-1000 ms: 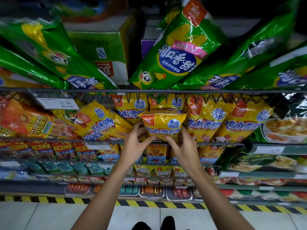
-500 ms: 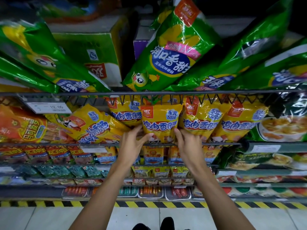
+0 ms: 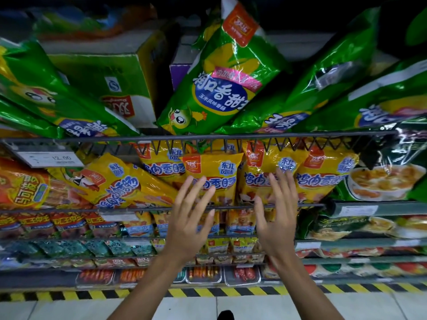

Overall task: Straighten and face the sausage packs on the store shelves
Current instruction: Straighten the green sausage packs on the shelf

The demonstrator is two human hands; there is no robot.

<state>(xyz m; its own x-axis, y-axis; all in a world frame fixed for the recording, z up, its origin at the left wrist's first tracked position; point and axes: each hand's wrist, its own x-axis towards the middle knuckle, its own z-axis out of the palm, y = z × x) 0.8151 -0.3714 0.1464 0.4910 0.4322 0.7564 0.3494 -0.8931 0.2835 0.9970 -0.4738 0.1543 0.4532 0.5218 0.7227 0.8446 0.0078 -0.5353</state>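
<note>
The yellow sausage pack (image 3: 212, 176) in front of you stands upright on the second wire shelf, its label to the front, between a yellow pack behind it on the left (image 3: 161, 165) and another yellow pack on the right (image 3: 263, 172). Its lower edge rests behind the shelf's front wire rail (image 3: 312, 206).

You should expect it to be a soft, glossy plastic bag with loose sausages inside. I judge it is rather light, a little slippery, and it will bend or slump if you take it only by the top seal. It is better to hold it at both side edges near the bottom, where the filling gives some body, and to press the face flat with the palms.

Your left hand (image 3: 188, 218) and your right hand (image 3: 276, 215) are both spread wide with straight fingers, and they hold nothing. They float just before the pack; whether the fingertips touch the film I cannot tell, because they are blurred.

Further left, a tilted yellow pack (image 3: 111, 179) leans strongly to the side, and it probably needs straightening next. Above, the green corn sausage packs (image 3: 221, 88) also lie at different angles on the top shelf. A price tag (image 3: 49, 158) hangs at the left.
</note>
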